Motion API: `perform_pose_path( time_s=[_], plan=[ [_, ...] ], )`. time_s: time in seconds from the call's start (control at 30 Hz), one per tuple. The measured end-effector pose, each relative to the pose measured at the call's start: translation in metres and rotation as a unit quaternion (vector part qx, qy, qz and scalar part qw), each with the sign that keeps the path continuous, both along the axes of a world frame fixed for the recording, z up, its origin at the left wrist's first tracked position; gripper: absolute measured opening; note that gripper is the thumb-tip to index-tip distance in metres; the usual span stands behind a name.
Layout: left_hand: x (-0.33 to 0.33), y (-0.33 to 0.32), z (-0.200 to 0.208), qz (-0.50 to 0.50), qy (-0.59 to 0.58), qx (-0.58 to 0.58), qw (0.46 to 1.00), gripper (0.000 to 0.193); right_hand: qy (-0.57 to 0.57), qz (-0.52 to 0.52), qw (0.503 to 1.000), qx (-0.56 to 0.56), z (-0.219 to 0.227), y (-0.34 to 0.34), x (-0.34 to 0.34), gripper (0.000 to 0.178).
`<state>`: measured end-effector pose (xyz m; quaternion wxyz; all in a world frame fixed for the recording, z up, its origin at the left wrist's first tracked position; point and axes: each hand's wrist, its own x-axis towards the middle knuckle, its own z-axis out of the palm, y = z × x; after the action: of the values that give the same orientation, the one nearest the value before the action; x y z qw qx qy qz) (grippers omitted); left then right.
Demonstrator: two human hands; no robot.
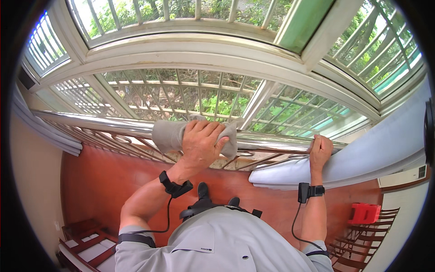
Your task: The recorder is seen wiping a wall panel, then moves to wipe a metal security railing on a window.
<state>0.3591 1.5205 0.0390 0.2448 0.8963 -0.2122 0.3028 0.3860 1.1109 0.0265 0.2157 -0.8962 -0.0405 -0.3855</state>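
Note:
A grey cloth is draped over the shiny metal handrail in front of the window. My left hand presses on top of it, fingers curled over the far side and thumb on the near side. Farther right, my right hand is closed around the bare rail, beside the white curtain. Its fingertips are hidden behind the rail. Each wrist wears a black strap with a small box and a cable.
Bent metal bars run below the handrail. White curtain hangs at the right, and another is bunched at the left. Barred windows lie beyond. On the reddish floor are a red stool, wooden chairs at right and a table at lower left.

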Motion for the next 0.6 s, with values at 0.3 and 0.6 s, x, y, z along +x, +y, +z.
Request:
perform_pose_path(
  time_s=[0.3, 0.6],
  plan=[
    [0.001, -0.097, 0.004, -0.05, -0.009, 0.013, 0.999, 0.039, -0.023, 0.014, 0.999, -0.038, 0.004, 0.001, -0.003, 0.019],
    [0.009, -0.165, 0.01, -0.063, -0.001, 0.032, 0.997, 0.032, -0.06, 0.03, 0.997, -0.029, -0.002, -0.003, 0.001, 0.015]
  ],
)
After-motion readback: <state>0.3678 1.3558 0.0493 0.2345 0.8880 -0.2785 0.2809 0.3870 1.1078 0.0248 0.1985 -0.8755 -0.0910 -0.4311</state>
